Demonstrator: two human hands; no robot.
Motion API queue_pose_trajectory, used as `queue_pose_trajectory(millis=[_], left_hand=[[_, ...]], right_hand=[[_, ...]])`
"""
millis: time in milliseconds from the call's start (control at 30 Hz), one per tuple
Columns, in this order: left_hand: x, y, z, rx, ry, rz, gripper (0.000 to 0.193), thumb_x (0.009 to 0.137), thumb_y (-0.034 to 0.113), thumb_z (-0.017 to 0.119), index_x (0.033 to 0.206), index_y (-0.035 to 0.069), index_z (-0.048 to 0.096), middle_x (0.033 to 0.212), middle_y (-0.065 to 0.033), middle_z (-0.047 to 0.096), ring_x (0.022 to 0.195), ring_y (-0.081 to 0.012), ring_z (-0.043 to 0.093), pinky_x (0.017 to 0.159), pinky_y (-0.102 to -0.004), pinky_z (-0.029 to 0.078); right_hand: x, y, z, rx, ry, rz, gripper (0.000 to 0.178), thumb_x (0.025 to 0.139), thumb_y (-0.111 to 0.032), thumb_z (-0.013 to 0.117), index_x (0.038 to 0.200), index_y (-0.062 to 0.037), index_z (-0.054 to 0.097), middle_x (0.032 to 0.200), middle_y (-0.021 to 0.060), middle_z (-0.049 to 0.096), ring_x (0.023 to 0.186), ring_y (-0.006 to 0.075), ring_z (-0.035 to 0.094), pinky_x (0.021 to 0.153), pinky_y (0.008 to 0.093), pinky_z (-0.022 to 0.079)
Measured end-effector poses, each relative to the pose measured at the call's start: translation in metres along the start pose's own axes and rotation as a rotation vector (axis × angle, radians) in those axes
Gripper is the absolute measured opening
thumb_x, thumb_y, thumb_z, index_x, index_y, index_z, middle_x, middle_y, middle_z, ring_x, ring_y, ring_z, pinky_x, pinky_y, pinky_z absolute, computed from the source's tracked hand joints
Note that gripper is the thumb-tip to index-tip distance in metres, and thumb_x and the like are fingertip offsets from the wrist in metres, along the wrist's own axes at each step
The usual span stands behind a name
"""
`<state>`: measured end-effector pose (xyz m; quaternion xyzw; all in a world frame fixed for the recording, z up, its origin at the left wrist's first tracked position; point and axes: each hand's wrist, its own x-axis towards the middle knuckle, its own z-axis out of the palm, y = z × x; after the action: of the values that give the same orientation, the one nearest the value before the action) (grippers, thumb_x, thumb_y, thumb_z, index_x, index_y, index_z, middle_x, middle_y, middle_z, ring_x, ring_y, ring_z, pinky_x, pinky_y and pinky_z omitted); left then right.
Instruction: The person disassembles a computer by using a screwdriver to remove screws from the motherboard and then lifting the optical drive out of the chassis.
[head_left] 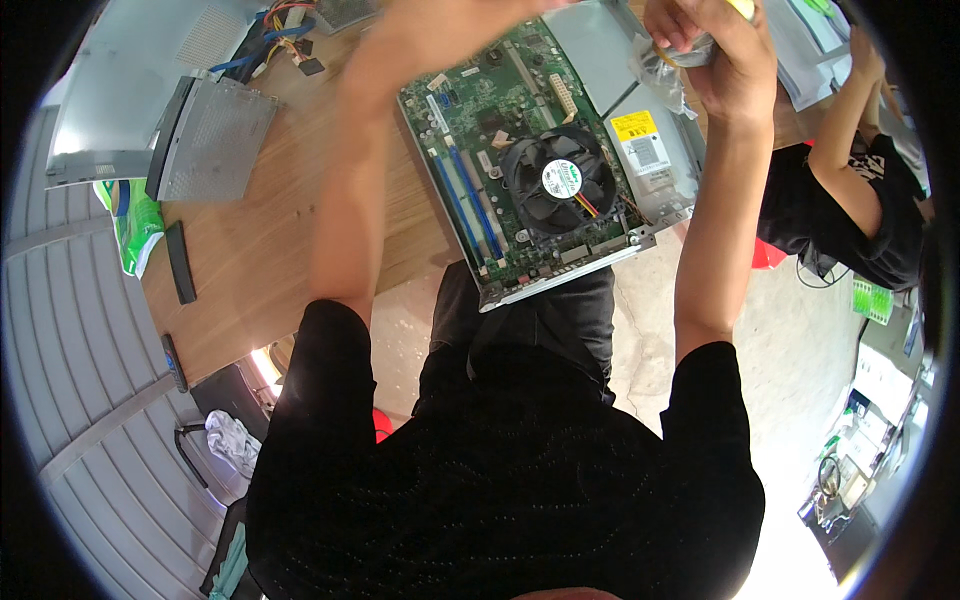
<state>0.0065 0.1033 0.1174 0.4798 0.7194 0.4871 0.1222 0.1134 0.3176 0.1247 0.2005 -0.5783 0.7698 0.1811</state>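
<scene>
My left hand [455, 28] reaches over the far end of an opened computer case [675, 150]. It is smeared by motion and partly cut off by the top edge, so its fingers cannot be read. Raised above the case's far right side, my right hand [728, 50] is closed around a thing with a yellow end [742, 8] and crumpled clear plastic [668, 80]; its kind is unclear. Inside the case lies a green motherboard [490, 108]. A round black cooling fan [555, 182] sits on it, left of a drive with a yellow-and-white label [638, 142]. Blue and white memory slots [468, 200] run along the left.
On the wooden table [235, 260] stand a silver metal housing [130, 90] and a grey perforated panel [220, 140]. Coloured cables [285, 35] lie behind. A black strip [180, 262] and a remote control [174, 362] are near the left edge. Another person [850, 190] works at the right.
</scene>
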Motion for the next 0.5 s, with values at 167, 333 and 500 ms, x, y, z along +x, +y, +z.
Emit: queue_pose_trajectory(millis=[167,333,500], left_hand=[[-0.021,0.016,-0.039,0.018,0.296,0.141,0.024,0.1,0.008,0.065,0.119,-0.007,0.07,0.103,-0.0125,0.077,0.094,-0.0151,0.072,0.082,-0.0262,0.056],[-0.023,0.012,-0.044,0.009,0.371,0.25,0.021,0.1,0.005,0.064,0.116,-0.006,0.071,0.1,-0.0122,0.077,0.094,-0.0157,0.072,0.083,-0.0261,0.056],[-0.034,0.02,-0.054,-0.001,0.414,0.286,0.019,0.1,0.004,0.064,0.114,-0.007,0.072,0.1,-0.0122,0.077,0.093,-0.015,0.072,0.082,-0.0255,0.056]], right_hand=[[-0.01,0.006,0.056,-0.482,0.531,-0.255,0.017,0.092,-0.008,0.07,0.091,-0.006,0.054,0.067,-0.0004,0.054,0.05,0.0062,0.05,0.045,0.0213,0.039],[-0.016,0.008,0.077,-0.804,0.675,-0.419,0.017,0.095,-0.011,0.071,0.09,-0.0059,0.056,0.069,-0.0016,0.055,0.053,0.0046,0.05,0.047,0.0192,0.039],[-0.016,0.012,0.062,-0.743,0.707,-0.369,0.015,0.093,-0.006,0.074,0.096,0.0015,0.06,0.071,0.0079,0.067,0.068,0.0088,0.064,0.063,0.0206,0.05]])
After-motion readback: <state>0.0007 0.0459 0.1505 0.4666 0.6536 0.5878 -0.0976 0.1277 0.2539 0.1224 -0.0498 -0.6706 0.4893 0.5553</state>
